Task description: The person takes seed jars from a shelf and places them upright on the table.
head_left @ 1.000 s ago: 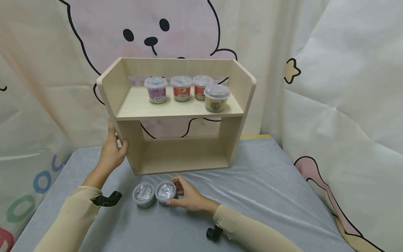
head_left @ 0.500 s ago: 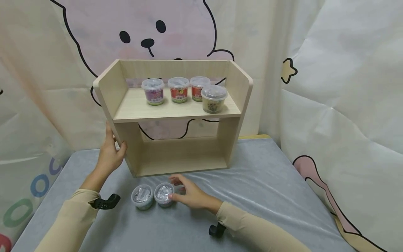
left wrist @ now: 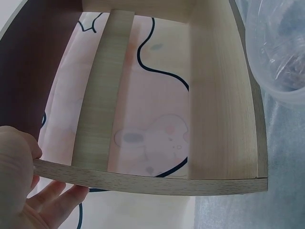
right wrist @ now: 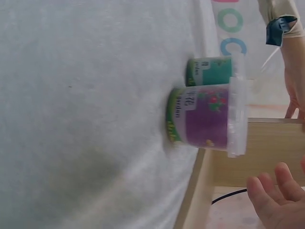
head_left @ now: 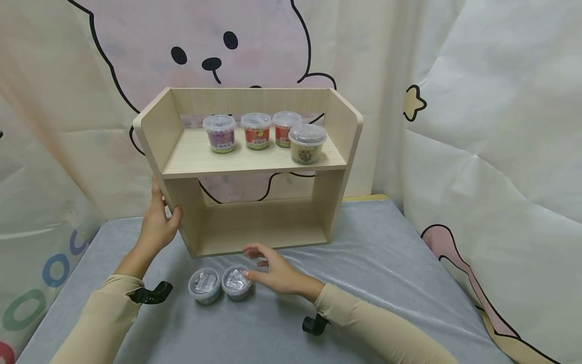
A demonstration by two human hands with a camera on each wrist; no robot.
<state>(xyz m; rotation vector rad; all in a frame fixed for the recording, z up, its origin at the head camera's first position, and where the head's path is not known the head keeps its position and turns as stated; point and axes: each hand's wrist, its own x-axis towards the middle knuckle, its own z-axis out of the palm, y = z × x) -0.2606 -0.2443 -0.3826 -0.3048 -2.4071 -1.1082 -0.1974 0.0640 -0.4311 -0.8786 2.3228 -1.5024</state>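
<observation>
My left hand (head_left: 157, 224) grips the left side panel of a pale wooden two-tier shelf (head_left: 254, 168), thumb inside and fingers outside, as the left wrist view (left wrist: 43, 191) shows. Before the shelf, two lidded plastic cups stand upright on the cloth: a purple-labelled cup (right wrist: 207, 117) on the right and a green-labelled cup (right wrist: 212, 71) on the left. My right hand (head_left: 278, 270) hovers beside the purple-labelled cup (head_left: 237, 283), its fingers spread and holding nothing. In the head view its thumb tip overlaps the lid's edge; the right wrist view has them apart.
On the upper tier stand a purple-labelled cup (head_left: 220, 139), two red-labelled cups, one of them (head_left: 256, 135) in the middle, and a pale cup (head_left: 306, 149) at the front right. A grey-blue cloth (head_left: 373, 283) covers the table. Printed curtains (head_left: 491, 126) hang behind and beside it.
My right hand has let go of the purple-labelled cup and lifted slightly away, fingers loosening. The left hand keeps its hold on the shelf. The head view has shifted a little.
</observation>
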